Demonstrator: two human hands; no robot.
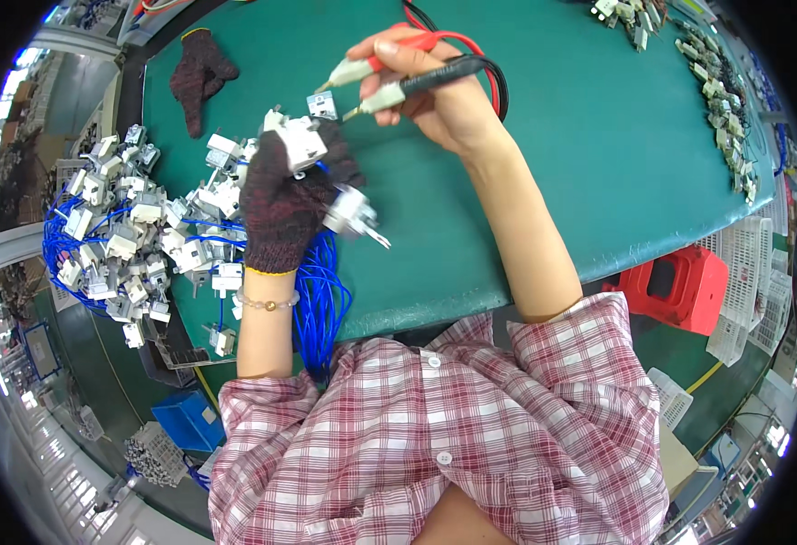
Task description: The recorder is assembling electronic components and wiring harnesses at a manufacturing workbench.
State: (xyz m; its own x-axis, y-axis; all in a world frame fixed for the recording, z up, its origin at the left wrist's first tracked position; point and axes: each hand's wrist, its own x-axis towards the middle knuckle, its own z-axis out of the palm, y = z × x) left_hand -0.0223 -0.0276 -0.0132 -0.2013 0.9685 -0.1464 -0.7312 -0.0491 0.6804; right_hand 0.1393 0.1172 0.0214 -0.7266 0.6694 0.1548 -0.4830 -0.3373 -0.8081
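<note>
My left hand (282,195), in a dark maroon knit glove, is closed around a white plug piece (298,143) over the table's left part. A smaller white piece with a metal face (322,105) stands just beyond it. Below the gloved fingers hangs another white plug with metal prongs (351,213), slightly blurred. Between the fingers of my bare right hand (430,86) are a red test probe (362,68) and a black test probe (417,84). Both probe tips point left, close to the small metal-faced piece; whether they touch it I cannot tell.
Many white plugs (144,213) on blue wires (318,300) pile up at the table's left edge. A spare knit glove (200,77) lies on the green mat (562,118) at the far left. More plugs (721,100) line the right edge, with a red stool (680,286) below.
</note>
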